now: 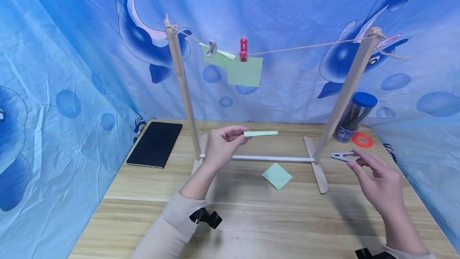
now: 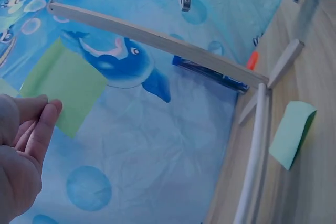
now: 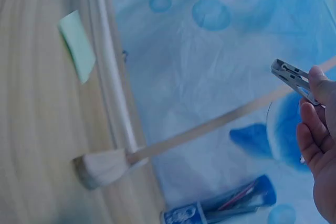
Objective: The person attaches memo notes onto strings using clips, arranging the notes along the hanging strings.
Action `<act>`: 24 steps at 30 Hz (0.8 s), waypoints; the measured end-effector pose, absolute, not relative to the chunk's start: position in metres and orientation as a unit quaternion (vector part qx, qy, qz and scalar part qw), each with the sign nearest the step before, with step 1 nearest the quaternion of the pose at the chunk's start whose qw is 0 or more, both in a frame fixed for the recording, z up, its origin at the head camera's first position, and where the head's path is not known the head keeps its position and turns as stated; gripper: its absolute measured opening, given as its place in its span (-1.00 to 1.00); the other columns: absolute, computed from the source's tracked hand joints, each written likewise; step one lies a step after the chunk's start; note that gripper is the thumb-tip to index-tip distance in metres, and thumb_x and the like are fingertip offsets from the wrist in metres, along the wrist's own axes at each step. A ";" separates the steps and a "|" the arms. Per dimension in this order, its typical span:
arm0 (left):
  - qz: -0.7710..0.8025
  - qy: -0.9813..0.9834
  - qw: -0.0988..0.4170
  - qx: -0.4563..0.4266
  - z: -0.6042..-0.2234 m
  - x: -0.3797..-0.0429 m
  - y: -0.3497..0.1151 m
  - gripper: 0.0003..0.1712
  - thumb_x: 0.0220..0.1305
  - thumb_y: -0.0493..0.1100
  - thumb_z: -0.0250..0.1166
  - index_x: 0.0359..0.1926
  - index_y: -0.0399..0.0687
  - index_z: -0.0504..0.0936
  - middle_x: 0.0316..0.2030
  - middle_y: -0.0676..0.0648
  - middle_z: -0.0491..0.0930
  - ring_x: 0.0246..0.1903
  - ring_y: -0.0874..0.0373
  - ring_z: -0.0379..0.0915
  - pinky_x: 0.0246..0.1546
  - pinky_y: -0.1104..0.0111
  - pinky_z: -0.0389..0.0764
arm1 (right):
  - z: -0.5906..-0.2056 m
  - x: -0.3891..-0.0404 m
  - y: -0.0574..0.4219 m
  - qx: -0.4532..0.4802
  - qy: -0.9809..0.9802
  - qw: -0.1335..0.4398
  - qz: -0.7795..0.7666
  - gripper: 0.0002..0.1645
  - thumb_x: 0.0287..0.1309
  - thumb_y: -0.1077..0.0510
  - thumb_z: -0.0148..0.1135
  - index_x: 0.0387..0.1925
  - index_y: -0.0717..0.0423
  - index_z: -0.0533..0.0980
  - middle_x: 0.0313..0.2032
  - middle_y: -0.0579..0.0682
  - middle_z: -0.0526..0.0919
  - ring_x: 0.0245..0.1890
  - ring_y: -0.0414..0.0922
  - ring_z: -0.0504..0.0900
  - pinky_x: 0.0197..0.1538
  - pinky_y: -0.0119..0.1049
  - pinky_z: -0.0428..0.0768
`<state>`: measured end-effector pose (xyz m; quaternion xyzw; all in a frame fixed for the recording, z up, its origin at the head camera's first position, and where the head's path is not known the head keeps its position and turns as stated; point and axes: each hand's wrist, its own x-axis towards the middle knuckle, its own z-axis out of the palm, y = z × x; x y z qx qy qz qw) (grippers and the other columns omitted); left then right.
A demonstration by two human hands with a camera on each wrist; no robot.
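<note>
From where I stand, blue cloth (image 1: 287, 15) hangs behind the pale wooden desk (image 1: 143, 215) and along its sides, creased and loosely folded. Two cartoon dolphins (image 1: 140, 39) arch across the back, with round bubbles (image 1: 211, 74) scattered about them. Streaky grain runs across the wood, where the light leaves soft, blurred shadows.

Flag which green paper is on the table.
The green paper just in front of the white crossbar. It alone rests on the table; the others are held in the left grip or clipped to the string.
</note>
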<state>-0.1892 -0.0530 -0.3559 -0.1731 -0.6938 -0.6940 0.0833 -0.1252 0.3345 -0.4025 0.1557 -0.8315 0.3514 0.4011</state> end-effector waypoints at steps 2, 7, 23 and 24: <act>-0.697 -0.687 0.086 -0.185 -0.352 -0.191 -0.054 -0.77 0.24 -0.46 0.36 -0.06 -0.36 0.73 -0.18 -0.24 0.76 -0.20 0.04 0.75 -0.15 0.29 0.73 | -0.396 -0.129 0.331 0.170 -0.830 0.403 0.345 -0.56 0.05 0.34 0.51 0.03 0.26 0.68 -0.32 -0.34 0.59 -0.33 -0.51 0.42 -0.50 -0.50 0.06; -0.696 -0.676 0.105 -0.220 -0.342 -0.194 -0.056 -0.79 0.24 -0.44 0.39 -0.09 -0.40 0.74 -0.16 -0.27 0.75 -0.26 0.20 0.71 -0.20 0.37 0.72 | -0.379 -0.141 0.325 0.223 -0.816 0.419 0.328 -0.56 0.21 0.00 0.47 -0.04 0.27 0.71 -0.39 -0.07 0.64 -0.34 -0.49 0.45 -0.45 -0.59 0.12; -0.736 -0.637 0.087 -0.213 -0.287 -0.209 -0.034 -0.76 0.23 -0.39 0.43 -0.06 -0.36 0.73 -0.30 -0.23 0.76 -0.42 0.04 0.75 -0.31 0.17 0.76 | -0.255 -0.157 0.273 0.324 -0.751 0.470 0.333 -0.19 0.30 -0.31 0.24 -0.18 0.48 0.68 -0.35 0.12 0.68 -0.41 -0.40 0.35 -0.35 -0.65 0.20; -0.739 -0.633 0.090 -0.214 -0.285 -0.210 -0.032 -0.74 0.22 -0.40 0.43 -0.05 -0.34 0.72 -0.30 -0.23 0.76 -0.43 0.04 0.75 -0.32 0.17 0.76 | -0.248 -0.158 0.271 0.328 -0.751 0.469 0.329 -0.19 0.31 -0.31 0.23 -0.17 0.47 0.67 -0.35 0.12 0.67 -0.41 -0.40 0.35 -0.36 -0.65 0.17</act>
